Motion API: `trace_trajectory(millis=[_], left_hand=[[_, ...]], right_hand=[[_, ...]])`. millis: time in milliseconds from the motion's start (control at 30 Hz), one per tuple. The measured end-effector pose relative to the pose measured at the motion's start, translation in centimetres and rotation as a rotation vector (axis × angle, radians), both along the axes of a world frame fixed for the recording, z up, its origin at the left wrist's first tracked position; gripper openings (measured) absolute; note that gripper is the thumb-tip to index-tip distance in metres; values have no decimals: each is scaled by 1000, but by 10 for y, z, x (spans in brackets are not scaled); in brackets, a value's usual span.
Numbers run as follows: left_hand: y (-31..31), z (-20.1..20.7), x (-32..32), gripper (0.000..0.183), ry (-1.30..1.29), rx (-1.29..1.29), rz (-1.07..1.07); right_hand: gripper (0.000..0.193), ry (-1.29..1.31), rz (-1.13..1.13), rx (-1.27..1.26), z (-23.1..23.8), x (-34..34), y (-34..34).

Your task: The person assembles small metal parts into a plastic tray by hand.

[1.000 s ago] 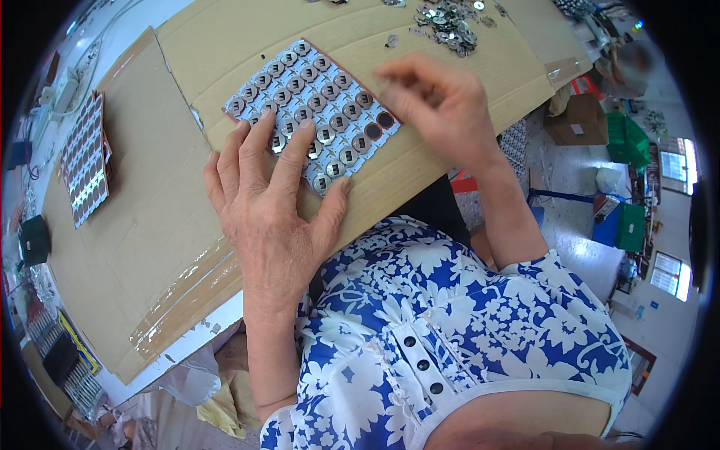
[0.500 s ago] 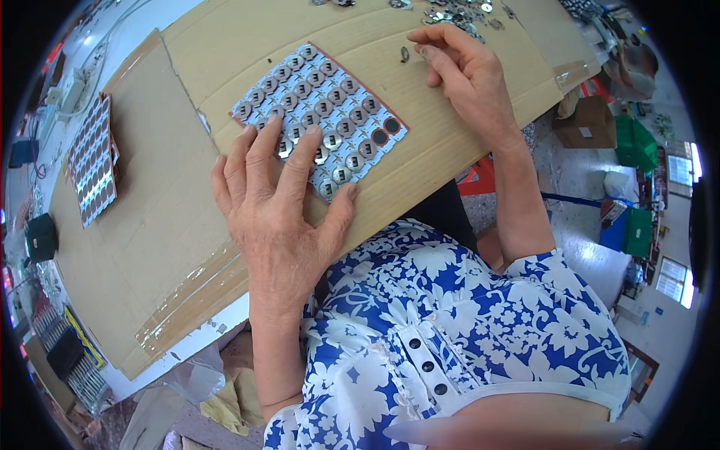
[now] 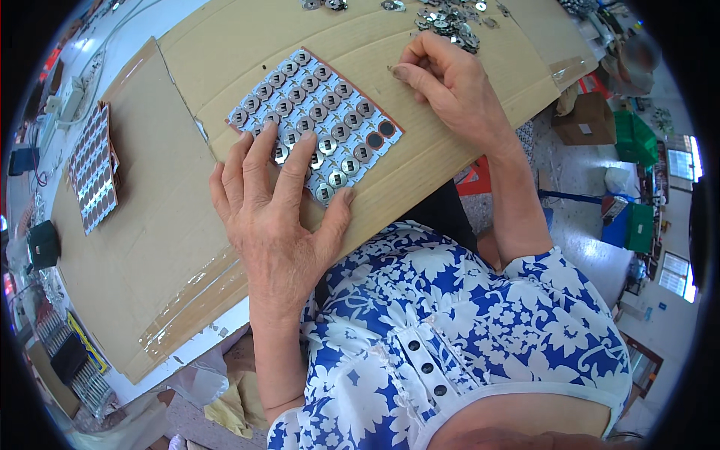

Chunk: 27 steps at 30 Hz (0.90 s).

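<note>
A panel [image 3: 311, 97] of light-blue circuit boards lies at an angle on the cardboard, with rows of round silver metal discs on it. Two dark round spots [image 3: 380, 133] at its right corner carry no disc. Spread over the panel's near-left part is my left hand [image 3: 277, 210], its fingers apart and fingertips resting on the discs. My right hand [image 3: 450, 90] hovers right of the panel's far edge. Its thumb and forefinger pinch a small metal disc [image 3: 391, 70], seen almost edge-on and mostly hidden by the fingertips.
Loose metal discs [image 3: 450, 28] are heaped at the far edge, with smaller groups [image 3: 326, 4] left of them. A stack of similar panels [image 3: 96, 172] lies on the left cardboard. Clear tape [image 3: 187, 300] crosses the cardboard's near edge. Boxes and green bins [image 3: 636, 141] stand at right.
The small disc that lay on the cardboard is now between my right thumb and forefinger. That hand has shifted slightly left and nearer. My left hand stays on the panel.
</note>
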<state>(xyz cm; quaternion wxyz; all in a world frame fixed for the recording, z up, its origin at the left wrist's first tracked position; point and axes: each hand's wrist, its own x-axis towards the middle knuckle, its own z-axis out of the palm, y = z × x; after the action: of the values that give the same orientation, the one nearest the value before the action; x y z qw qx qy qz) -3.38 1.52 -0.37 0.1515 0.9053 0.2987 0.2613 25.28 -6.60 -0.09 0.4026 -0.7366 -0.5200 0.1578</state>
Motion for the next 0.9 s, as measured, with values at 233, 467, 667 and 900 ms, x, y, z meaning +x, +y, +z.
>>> trace_trajectory(millis=[233,467,667,900], left_hand=[[2,-1,5,50,-27,75,-236],[1,1,5,38,16,-26,-238],[0,0,4,37,18,-47,-229],[-1,2,3,35,10,-67,-225]], right_hand=[[4,328,305,-53,25,-34,-19],[10,-150,411,-37,21,-30,-13],[10,-149,497,-60,24,-35,-7],[8,72,303,-161,22,-49,-12]])
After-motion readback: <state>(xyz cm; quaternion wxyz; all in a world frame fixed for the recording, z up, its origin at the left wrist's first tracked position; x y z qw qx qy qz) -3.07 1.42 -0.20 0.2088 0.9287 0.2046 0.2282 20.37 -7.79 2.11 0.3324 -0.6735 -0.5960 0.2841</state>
